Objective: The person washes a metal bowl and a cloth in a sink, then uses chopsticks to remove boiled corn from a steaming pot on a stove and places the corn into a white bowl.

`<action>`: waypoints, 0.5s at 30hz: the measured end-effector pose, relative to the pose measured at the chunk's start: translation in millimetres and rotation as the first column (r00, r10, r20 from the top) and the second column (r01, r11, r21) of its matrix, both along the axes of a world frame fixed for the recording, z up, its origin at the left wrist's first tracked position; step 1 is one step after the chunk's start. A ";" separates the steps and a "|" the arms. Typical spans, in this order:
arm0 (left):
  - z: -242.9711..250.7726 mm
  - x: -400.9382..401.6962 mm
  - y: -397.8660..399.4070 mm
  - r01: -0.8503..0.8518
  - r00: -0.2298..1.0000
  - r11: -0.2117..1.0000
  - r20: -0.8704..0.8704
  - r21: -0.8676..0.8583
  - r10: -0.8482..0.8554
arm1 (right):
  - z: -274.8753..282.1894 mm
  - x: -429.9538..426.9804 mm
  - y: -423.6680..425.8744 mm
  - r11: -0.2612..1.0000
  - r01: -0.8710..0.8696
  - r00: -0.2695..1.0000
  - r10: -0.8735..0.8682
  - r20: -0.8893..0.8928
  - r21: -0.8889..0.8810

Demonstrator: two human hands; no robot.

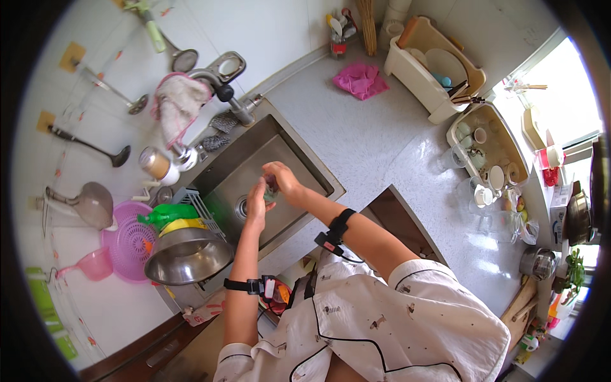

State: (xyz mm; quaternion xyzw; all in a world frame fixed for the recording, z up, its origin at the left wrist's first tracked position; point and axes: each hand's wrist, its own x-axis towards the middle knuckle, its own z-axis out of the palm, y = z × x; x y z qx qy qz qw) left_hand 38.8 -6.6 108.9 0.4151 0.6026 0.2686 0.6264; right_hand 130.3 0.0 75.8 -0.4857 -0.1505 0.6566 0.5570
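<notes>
Over the stainless steel sink (291, 160), my two hands come together around a small object (270, 188). It looks see-through, with dark and greenish patches, perhaps a small glass; my fingers cover most of it. My left hand (256, 205) lies flat along its near left side, fingers pointing up the picture. My right hand (285, 180) curls over it from the right. Just left of my left hand is the round sink drain (242, 207). Above the basin's far left rim stands the faucet (238, 107), with a pink-edged towel (179, 102) hung over it.
A metal bowl (191, 260), a green bottle (172, 215) and a purple colander (131, 238) crowd the sink's left side. A pink cloth (360, 80) lies on the counter. Farther right stand a dish rack (401, 52) and a tray of cups (453, 133). Ladles hang on the left wall.
</notes>
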 end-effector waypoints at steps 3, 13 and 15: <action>20.6 -18.0 -2.5 0.030 0.997 0.992 0.067 0.121 -0.039 | 15.2 14.1 -10.5 0.986 -0.169 0.984 0.167 0.056 0.017; 74.5 -66.2 -1.9 0.093 0.978 0.902 0.133 0.422 -0.163 | 62.9 38.7 -25.3 0.815 -0.480 0.807 0.264 0.528 0.326; 77.6 -71.9 0.2 0.113 0.975 0.884 0.122 0.454 -0.188 | 65.0 34.9 -23.1 0.781 -0.495 0.773 0.197 0.603 0.380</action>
